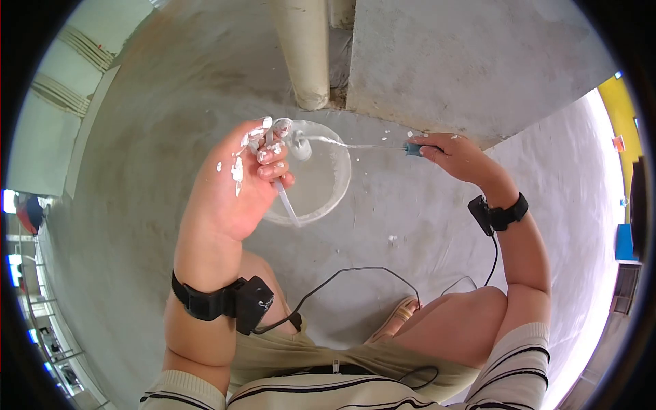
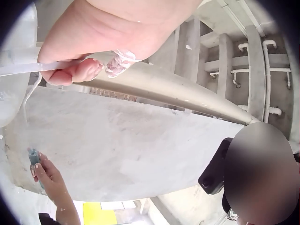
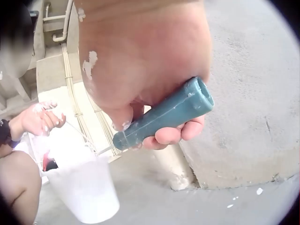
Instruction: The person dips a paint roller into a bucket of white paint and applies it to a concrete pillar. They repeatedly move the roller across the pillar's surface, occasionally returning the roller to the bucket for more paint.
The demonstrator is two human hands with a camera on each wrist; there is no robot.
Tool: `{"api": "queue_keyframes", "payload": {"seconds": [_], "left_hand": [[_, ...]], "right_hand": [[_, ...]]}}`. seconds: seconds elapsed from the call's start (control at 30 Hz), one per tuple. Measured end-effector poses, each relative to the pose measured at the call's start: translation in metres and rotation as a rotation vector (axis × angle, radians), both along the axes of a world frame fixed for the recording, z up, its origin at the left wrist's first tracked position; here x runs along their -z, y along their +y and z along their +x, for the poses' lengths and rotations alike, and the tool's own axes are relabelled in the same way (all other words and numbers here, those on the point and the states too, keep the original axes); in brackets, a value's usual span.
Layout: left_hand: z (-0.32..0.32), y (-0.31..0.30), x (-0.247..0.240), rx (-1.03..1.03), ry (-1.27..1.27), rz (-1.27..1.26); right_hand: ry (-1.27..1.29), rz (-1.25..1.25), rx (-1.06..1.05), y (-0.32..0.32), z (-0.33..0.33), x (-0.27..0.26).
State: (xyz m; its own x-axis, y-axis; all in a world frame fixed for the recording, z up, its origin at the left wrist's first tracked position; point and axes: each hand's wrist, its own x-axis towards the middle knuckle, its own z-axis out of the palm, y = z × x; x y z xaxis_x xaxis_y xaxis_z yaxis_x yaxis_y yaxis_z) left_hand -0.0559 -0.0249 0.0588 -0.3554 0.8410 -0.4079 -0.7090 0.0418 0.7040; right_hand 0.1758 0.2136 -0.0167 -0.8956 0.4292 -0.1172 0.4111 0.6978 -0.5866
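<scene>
My left hand (image 1: 253,178), spattered with white paint, grips the white handle strip (image 1: 286,205) of a white bucket (image 3: 91,192). In the right wrist view the bucket hangs tilted from that hand. My right hand (image 1: 456,156) holds the hollow teal handle (image 3: 166,112) of a tool, fingers curled round it. From this handle a thin rod (image 1: 342,142), coated white, runs left over the bucket rim (image 1: 344,188). It ends inside the bucket at a rounded white lump (image 1: 299,147), whose kind I cannot tell. White smears also mark the right hand.
A thick pale pipe (image 1: 304,61) stands ahead, beside a grey plastered block or wall (image 1: 465,61). Grey concrete floor (image 1: 137,157) bears white drips near the right hand. A black cable (image 1: 362,268) loops between the wrist cameras, above the person's sandalled foot (image 1: 396,318).
</scene>
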Motion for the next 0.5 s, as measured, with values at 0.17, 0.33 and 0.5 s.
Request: {"api": "queue_keyframes", "payload": {"seconds": [0.17,0.33,0.5], "left_hand": [[-0.004,0.001,0.0,-0.031,0.025,-0.014],[0.008,0.007,0.025,-0.045,0.053,-0.02],[0.008,0.007,0.024,-0.028,0.07,-0.017]], "right_hand": [[-0.031,-0.073,0.109,0.002,-0.001,0.005],[0.095,-0.25,0.205,0.013,0.009,0.046],[0.072,-0.197,0.235,0.013,0.006,0.038]]}}
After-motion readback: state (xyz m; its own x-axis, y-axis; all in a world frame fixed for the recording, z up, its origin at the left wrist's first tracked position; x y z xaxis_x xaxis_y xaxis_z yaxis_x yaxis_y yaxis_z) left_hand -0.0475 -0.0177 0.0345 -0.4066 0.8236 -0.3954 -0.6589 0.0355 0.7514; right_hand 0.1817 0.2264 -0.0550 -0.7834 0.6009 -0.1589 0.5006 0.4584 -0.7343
